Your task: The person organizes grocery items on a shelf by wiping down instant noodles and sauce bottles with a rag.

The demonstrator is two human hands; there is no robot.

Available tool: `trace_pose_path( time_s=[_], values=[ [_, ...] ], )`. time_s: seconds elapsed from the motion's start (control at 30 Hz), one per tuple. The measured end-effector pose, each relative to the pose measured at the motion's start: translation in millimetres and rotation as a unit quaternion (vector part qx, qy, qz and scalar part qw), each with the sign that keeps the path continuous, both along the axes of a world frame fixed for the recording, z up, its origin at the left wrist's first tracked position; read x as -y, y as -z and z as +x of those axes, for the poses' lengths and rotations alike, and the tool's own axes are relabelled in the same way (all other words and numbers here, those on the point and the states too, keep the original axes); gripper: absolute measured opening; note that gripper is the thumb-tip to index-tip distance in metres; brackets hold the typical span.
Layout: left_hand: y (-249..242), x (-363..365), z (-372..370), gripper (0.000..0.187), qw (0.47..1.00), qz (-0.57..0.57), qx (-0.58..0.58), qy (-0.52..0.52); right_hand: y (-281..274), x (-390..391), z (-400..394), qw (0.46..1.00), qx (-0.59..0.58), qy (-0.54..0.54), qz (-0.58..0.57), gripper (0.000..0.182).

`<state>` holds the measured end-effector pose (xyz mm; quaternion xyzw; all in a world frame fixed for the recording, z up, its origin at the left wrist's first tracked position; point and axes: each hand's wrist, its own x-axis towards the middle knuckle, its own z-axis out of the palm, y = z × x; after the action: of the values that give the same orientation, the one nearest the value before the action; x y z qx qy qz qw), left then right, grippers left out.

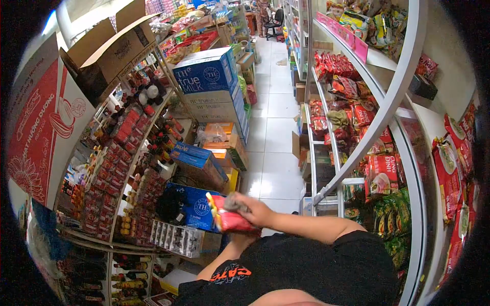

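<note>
In front of my chest is a red packet [232, 222] with a yellow edge, perhaps instant noodles. My left hand [242, 238] supports it from below; the packet hides most of its fingers. My right hand [258, 212] is closed around a crumpled grey cloth [237, 203], which lies against the top of the packet. Blur hides the packet's print. Just beyond my hands, on the left, stands a blue TH carton [196, 206] with a dark bundle [172, 204] on it.
Shelves with red noodle packets [383, 173] and green packets [393, 217] line my right, behind a curved metal frame [377, 120]. Bottle and jar shelves [115, 168] stand left. Stacked milk cartons [206, 76] border the white tiled aisle [273, 135]. A chair [275, 24] is far back.
</note>
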<state>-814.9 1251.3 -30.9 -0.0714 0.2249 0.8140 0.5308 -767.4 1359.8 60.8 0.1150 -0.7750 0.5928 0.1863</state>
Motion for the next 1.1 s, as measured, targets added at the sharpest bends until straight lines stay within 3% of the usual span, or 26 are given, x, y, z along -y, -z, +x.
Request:
trace_pose_path(
  time_s=[0.07, 0.17, 0.3, 0.4, 0.47, 0.53, 0.63, 0.7, 0.73, 0.77, 0.8, 0.97, 1.07, 1.1],
  values=[
    [2.6, 5.1, -5.2, 0.034, 1.0, 0.023, 0.001, -0.002, 17.0, 16.7, 12.6, 0.999, 0.036, -0.002, 0.028, 0.046],
    [16.0, 9.5, -7.0, 0.034, 0.998, 0.062, 0.02, 0.027, 12.6, 14.7, 11.0, 0.998, -0.009, -0.044, 0.046, 0.048],
    [56.4, 17.1, 3.1, 0.034, 0.983, 0.103, 0.068, 0.136, -9.4, 1.1, -10.9, 0.997, -0.041, 0.06, 0.04, 0.046],
    [-21.7, 12.5, 16.4, 0.032, 0.97, -0.123, -0.06, 0.202, -10.8, -12.3, -21.9, 0.992, -0.026, 0.105, 0.063, 0.043],
    [-18.8, 10.9, 12.6, 0.031, 0.99, -0.071, -0.075, 0.099, -9.7, -13.3, -16.6, 0.992, -0.015, 0.115, 0.047, 0.042],
    [-14.1, 8.7, 4.3, 0.03, 0.996, -0.019, -0.085, 0.02, -12.4, -2.9, -2.8, 0.996, -0.021, 0.029, 0.083, 0.038],
    [-16.2, 7.6, -5.9, 0.031, 0.995, 0.025, -0.094, -0.018, 19.1, 19.0, 10.8, 0.993, -0.065, -0.036, 0.086, 0.024],
    [-17.5, 5.1, -5.8, 0.031, 0.993, 0.04, -0.107, -0.018, 20.7, 14.5, 7.8, 0.986, -0.12, -0.021, 0.113, 0.033],
    [-14.9, 3.2, -3.6, 0.031, 0.992, 0.048, -0.116, -0.016, 13.7, 12.2, 6.2, 0.981, -0.146, -0.015, 0.124, 0.038],
    [-11.8, 0.4, -0.2, 0.031, 0.992, 0.047, -0.121, -0.011, 6.8, 7.1, 4.0, 0.988, -0.112, 0.013, 0.107, 0.025],
    [-9.6, -3.4, 1.6, 0.031, 0.991, 0.045, -0.125, -0.009, -23.7, 4.0, 1.1, 0.983, -0.172, 0.02, 0.069, 0.026],
    [-3.1, -11.6, 8.6, 0.032, 0.989, 0.062, -0.135, -0.024, -9.4, -23.6, -18.8, 0.977, -0.078, 0.182, 0.08, 0.038],
    [4.2, -3.0, -3.5, 0.033, 0.985, 0.091, -0.136, -0.061, 7.0, -9.7, -7.2, 0.979, 0.086, 0.18, 0.034, 0.037],
    [7.4, -0.8, -7.3, 0.033, 0.982, 0.1, -0.139, -0.074, 23.8, -5.3, -4.9, 0.982, 0.056, 0.177, 0.016, 0.041]
  ],
)
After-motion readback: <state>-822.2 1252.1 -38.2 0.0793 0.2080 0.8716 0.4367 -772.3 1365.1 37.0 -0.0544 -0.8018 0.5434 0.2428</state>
